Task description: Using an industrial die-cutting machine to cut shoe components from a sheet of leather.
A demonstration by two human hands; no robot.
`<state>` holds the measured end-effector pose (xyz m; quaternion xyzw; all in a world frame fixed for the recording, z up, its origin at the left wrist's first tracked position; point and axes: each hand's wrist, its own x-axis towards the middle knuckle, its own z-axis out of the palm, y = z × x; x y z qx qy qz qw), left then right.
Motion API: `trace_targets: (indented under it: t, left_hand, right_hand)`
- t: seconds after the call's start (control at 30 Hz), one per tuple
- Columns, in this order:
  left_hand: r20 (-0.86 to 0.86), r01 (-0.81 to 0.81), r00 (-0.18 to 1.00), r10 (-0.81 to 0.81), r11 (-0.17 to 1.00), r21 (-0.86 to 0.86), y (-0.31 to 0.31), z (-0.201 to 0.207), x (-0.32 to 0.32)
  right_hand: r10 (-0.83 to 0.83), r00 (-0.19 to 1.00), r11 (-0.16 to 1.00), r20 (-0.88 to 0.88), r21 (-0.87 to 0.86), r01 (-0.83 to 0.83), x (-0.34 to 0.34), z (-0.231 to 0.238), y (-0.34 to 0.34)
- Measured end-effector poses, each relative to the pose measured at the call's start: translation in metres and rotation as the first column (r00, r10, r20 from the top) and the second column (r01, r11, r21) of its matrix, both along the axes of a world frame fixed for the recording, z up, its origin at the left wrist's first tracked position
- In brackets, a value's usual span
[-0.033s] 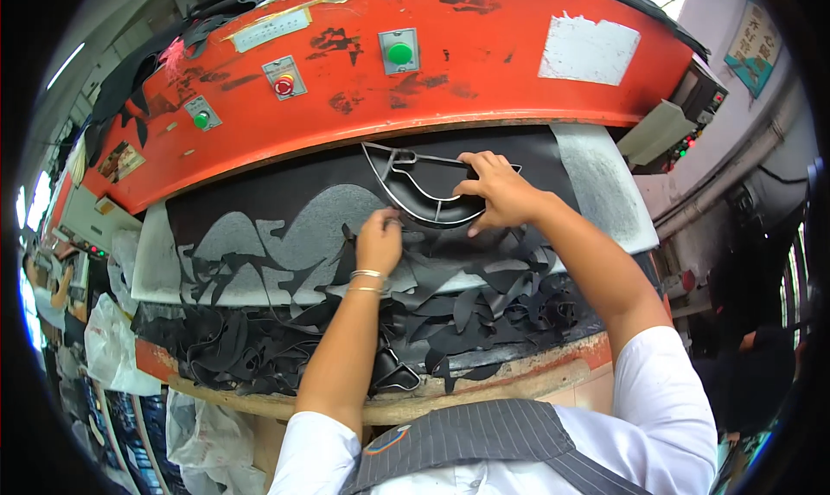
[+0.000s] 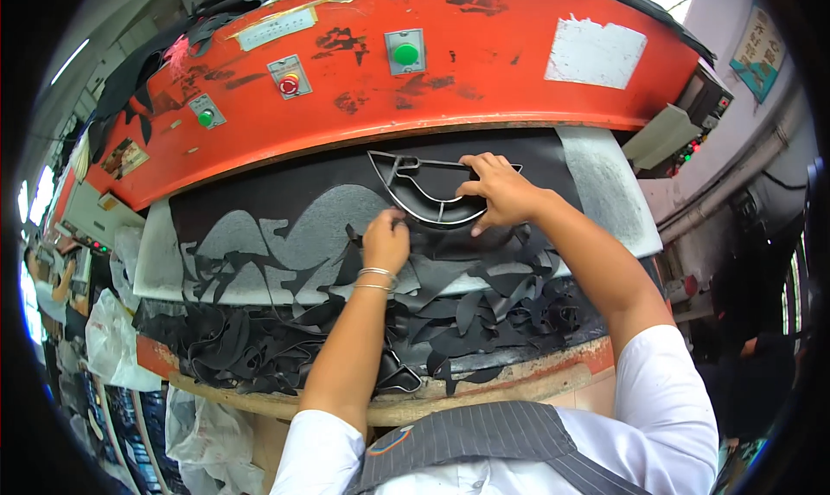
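Observation:
A curved metal cutting die [image 2: 441, 211], an open outline with inner braces, lies on a black sheet [image 2: 285, 168] of leather-like material. My right hand [image 2: 506, 192] grips the die's right end, thumb on the near side and fingers over the far side. Close to the die's lower left edge is my left hand [image 2: 386, 242], its fingers curled together over the black material. What it pinches, if anything, is hidden. Curved gaps cut in the sheet bare the pale grey board [image 2: 605, 184] to the left of my left hand.
Black offcuts [image 2: 251, 344] heap along the near edge, with a second, smaller die [image 2: 399, 378] among them. Behind the board rises a red machine beam [image 2: 484, 71] with green buttons [image 2: 405, 54] and a red button [image 2: 288, 84]. Plastic bags [image 2: 117, 344] hang at left.
The die's left end has come slightly nearer to me, while my right hand keeps its grip. My left hand stays beside the die with hardly any shift.

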<state>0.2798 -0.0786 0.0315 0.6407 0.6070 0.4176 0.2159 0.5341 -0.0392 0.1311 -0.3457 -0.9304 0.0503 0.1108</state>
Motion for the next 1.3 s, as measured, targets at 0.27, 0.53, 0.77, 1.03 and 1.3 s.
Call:
trace_targets:
  t: [0.27, 0.53, 0.77, 1.03, 1.3]
  left_hand:
    - [-0.184, 0.009, 0.983, 0.004, 0.998, 0.069, -0.003, -0.022, 0.02]
    - [-0.243, -0.01, 0.97, 0.021, 0.999, 0.047, 0.001, -0.024, 0.011]
    - [-0.211, -0.022, 0.977, 0.028, 0.999, 0.032, 0.005, -0.024, 0.023]
    - [-0.242, -0.004, 0.97, 0.023, 0.997, 0.08, 0.014, -0.026, 0.021]
    - [-0.229, 0.037, 0.973, -0.038, 0.999, -0.008, 0.012, -0.023, 0.016]
  right_hand:
    - [0.062, 0.986, 0.995, 0.155, -0.092, -0.048, 0.004, -0.038, 0.054]
    - [-0.443, 0.884, 0.897, -0.148, -0.084, 0.435, 0.009, -0.082, 0.025]
    - [-0.558, 0.758, 0.829, -0.336, -0.257, 0.496, 0.023, -0.107, 0.024]
    - [-0.54, 0.735, 0.841, -0.41, -0.222, 0.494, 0.024, -0.114, 0.037]
    - [-0.533, 0.769, 0.845, -0.352, -0.166, 0.509, 0.017, -0.112, 0.033]
